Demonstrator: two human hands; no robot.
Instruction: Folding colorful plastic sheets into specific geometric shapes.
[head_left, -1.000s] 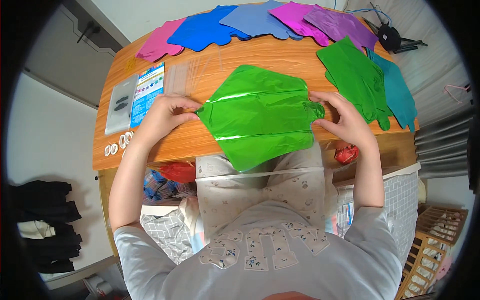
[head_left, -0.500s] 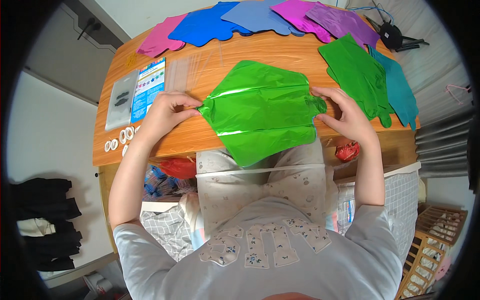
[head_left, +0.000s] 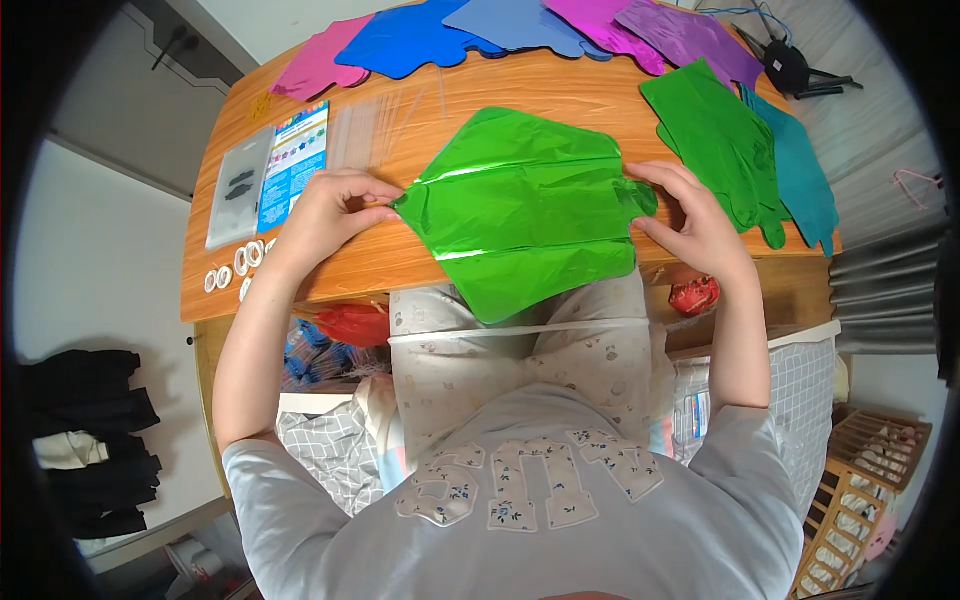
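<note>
A flat green foil balloon, creased lengthwise, is stretched between my hands over the table's front edge. Its left tip is pinched between the thumb and fingers of my left hand. At the opposite end, my right hand holds the balloon's edge, thumb below and fingers above a small crumpled tab. Close to my right hand lies a pile of green foil balloons, partly over teal ones. White ribbon rolls lie left of my left forearm.
Pink, blue, grey-blue, magenta and purple foil balloons line the table's far edge. A blue printed sheet, a clear packet and clear strips lie left. A black router stands far right.
Both hands keep their hold on the green balloon. The view has shifted slightly, and the balloon sits a little higher in the picture.
</note>
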